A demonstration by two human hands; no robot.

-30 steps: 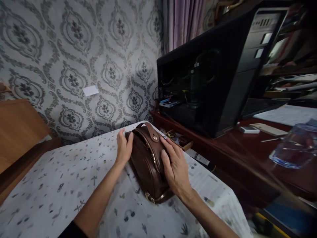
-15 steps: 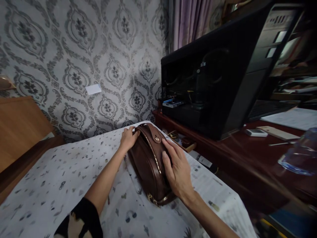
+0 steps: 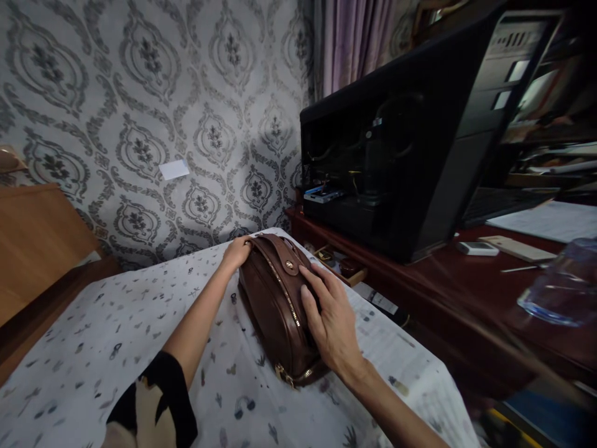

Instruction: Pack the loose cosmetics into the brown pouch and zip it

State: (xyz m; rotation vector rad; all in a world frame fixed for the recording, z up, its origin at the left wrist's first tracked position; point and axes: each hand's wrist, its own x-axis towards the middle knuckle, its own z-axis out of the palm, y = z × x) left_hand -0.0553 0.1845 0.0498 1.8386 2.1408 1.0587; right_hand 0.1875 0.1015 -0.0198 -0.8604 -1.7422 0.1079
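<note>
A brown leather handbag [image 3: 263,302] with a gold zip [image 3: 290,303] lies on the bed. A strap flap with a round gold stud [image 3: 289,265] crosses its top. At the bag's far end my left hand [image 3: 237,253] is closed at the end of the zip; its fingertips are partly hidden, so whether it pinches the zip pull or the leather edge is unclear. My right hand [image 3: 333,320] rests on the bag's right side, fingers stretched out against the leather below the stud. Another gold zip pull [image 3: 283,375] hangs at the near end.
The bed has a white patterned sheet [image 3: 153,311]. To the right, a dark red desk [image 3: 471,274] bears a black computer case [image 3: 373,174], a clear plastic container [image 3: 557,289] and papers [image 3: 536,221]. A drawer [image 3: 357,277] stands pulled out below. A wooden headboard [image 3: 41,230] is at left.
My left hand has shifted slightly left and its fingers have closed in at the bag's far end. The gap along the zip looks narrower. My right hand stays on the bag.
</note>
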